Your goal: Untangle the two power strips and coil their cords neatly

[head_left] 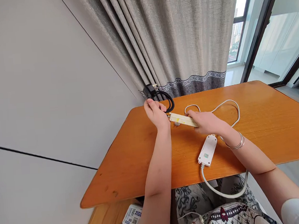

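Note:
My right hand [204, 121] is closed on a cream power strip [182, 119] that lies on the orange wooden table [256, 127]. My left hand [156, 113] is closed in a pinch at the strip's left end, apparently on a plug there; what it grips is hidden by the fingers. A black cable [168, 100] coils just behind that hand and ends in a black adapter [149, 90] at the table's far edge. A white cord [229, 103] loops behind my right hand.
A second white power strip [207, 150] lies near the table's front edge; its cord [223, 190] hangs down over my lap. Grey curtains [180, 37] hang behind the table, a grey wall stands left, and a glass door is at the right.

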A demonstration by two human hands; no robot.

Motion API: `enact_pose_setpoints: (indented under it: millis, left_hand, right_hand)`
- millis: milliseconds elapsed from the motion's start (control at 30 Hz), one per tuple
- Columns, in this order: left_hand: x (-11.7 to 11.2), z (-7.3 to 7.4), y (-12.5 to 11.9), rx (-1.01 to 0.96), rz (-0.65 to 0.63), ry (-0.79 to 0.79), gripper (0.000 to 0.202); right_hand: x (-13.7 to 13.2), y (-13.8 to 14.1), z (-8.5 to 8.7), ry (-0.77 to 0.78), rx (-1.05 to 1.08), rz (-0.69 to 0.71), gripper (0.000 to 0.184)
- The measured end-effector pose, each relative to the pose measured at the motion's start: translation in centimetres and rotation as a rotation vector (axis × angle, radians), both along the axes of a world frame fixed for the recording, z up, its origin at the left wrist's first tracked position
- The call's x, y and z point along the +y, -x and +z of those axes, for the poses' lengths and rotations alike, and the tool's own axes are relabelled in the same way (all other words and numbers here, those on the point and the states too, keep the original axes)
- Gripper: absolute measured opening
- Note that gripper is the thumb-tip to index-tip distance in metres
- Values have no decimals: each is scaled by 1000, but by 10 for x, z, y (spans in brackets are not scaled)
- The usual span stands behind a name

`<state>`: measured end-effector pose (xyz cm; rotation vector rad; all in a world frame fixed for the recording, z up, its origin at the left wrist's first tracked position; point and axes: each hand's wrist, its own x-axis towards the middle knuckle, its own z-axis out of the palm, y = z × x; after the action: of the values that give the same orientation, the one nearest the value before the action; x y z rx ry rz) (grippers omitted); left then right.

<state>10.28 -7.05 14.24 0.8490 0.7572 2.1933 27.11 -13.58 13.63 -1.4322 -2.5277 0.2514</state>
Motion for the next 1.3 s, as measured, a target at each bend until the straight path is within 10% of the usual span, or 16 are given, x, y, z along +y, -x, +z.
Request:
enact_pose_setpoints:
  millis: [300,500,700,900,1133,1300]
  left_hand:
    - [2,-1,0,83,-166,94,45]
    - [-7,3,-10,42,-416,230,58]
    - [-18,-2,-24,183,-693,377,64]
    - [-23,-1,-29,187,-639,381,63]
    - [-8,-15,-29,118,-661,443,50]
    - [0,-23,-30,48,-685,449,44]
  right_hand:
    - [-4,-30,20,-424,347,-92,33]
    - [18,-25,5,-557,963,8,67]
    - [54,-20,-24,-414,1246,-76,91]
    - [68,-35,-33,169,1548,-40,127]
    - [61,-20,-26,215,1738,-132,58]
    - [54,-5,-26,268,1678,-115,50]
